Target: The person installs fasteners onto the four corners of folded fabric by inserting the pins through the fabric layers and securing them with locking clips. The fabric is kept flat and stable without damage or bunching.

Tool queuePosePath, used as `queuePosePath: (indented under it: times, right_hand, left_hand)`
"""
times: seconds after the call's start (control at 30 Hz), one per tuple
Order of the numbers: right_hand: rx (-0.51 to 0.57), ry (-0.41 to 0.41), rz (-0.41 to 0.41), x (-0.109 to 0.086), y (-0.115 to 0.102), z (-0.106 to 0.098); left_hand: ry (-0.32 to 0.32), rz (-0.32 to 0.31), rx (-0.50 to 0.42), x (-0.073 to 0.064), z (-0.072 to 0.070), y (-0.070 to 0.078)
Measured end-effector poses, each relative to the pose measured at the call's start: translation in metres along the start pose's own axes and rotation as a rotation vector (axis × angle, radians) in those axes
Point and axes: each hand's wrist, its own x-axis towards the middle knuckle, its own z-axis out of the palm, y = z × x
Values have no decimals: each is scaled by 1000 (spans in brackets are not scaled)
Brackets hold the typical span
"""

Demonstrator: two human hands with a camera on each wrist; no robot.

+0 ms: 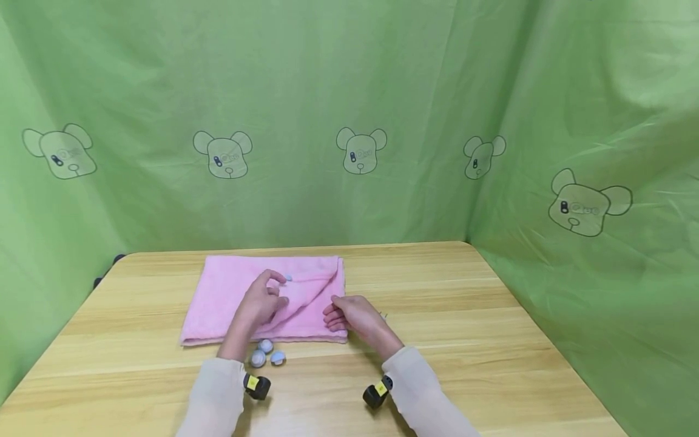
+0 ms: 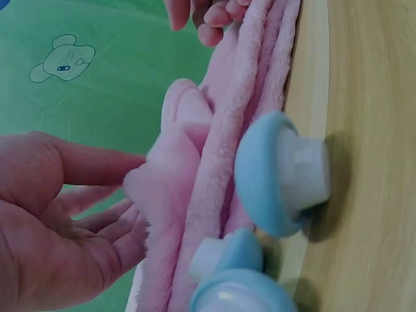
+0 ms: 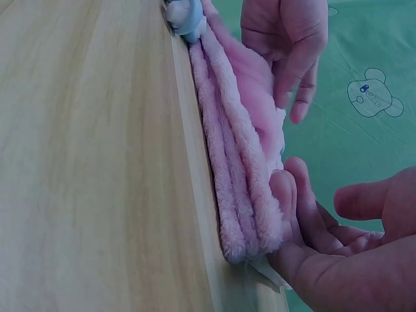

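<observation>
A folded pink plush towel [image 1: 229,291] lies on the table, its upper layer creased diagonally toward the right. Over its middle is my left hand [image 1: 261,303], thumb and forefinger spread apart. In the left wrist view the fingers of the left hand [image 2: 65,221] reach a raised pink fold [image 2: 172,159]; whether they press it is unclear. A small light-blue piece [image 1: 289,278] shows by the forefinger. At the towel's right edge, my right hand [image 1: 355,315] has loosely bent fingers. In the right wrist view the right hand's fingers [image 3: 312,221] touch the layered edge, thumb raised apart.
Three blue-and-white mushroom-shaped pieces [image 1: 278,357] sit on the wooden table [image 1: 464,340] before the towel's front edge. Something small [image 1: 384,315] peeks out behind the right wrist, too hidden to tell. A green curtain [image 1: 295,200] with bear-head outlines encloses the table's back and sides.
</observation>
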Motion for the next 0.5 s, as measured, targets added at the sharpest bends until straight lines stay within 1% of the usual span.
queuePosePath:
  times: [0.13,0.23,0.4,0.5]
  right_hand:
    - [-2,0,-4,0,1,0]
    - [-6,-1,-7,0,1,0]
    - [-13,3,-2,1,2,0]
    - [-17,2,-7,0,1,0]
  left_hand:
    - [-25,-12,57,-2,-2,0]
    - [-76,-29,113,-4,-4,1]
    - [-186,-7,226,-5,-6,0]
    - [-222,19,274,-6,-7,0]
